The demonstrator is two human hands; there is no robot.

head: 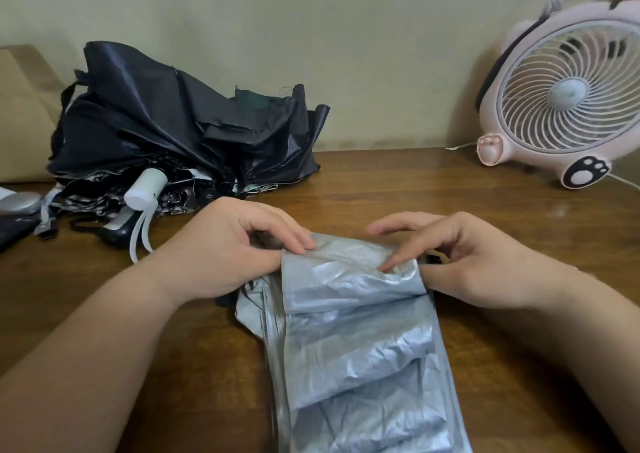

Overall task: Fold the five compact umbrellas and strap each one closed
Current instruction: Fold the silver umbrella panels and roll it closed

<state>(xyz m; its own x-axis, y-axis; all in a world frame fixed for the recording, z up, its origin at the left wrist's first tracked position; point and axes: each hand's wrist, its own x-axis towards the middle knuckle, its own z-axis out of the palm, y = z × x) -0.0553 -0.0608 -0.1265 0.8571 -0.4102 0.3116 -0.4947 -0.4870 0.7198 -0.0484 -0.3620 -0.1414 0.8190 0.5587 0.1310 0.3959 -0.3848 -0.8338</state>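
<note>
Working at the far end of the silver umbrella now, both hands are right on it. It lies flat on the wooden table, running from the hands straight back toward the near edge, its shiny cloth stacked in crinkled pleats one over the next. The left hand is curled in tight and pinches the top left corner of the uppermost pleat. The right hand grasps the other corner: one digit is pressed flat on the cloth and the rest are arched over the far edge. A small black part peeks out just under those fingers; what it is I cannot tell.

Back left, a heap of dark umbrellas sits loose and unfolded against the wall, black cloth spilling everywhere. A white handle pokes out the front of it, its white strap dangling onto the table beside a black handle. Behind the heap, a tan cushion.

Far right stands a pink fan, well apart from the action, with paw prints on its feet, one pink, one black and white.
</note>
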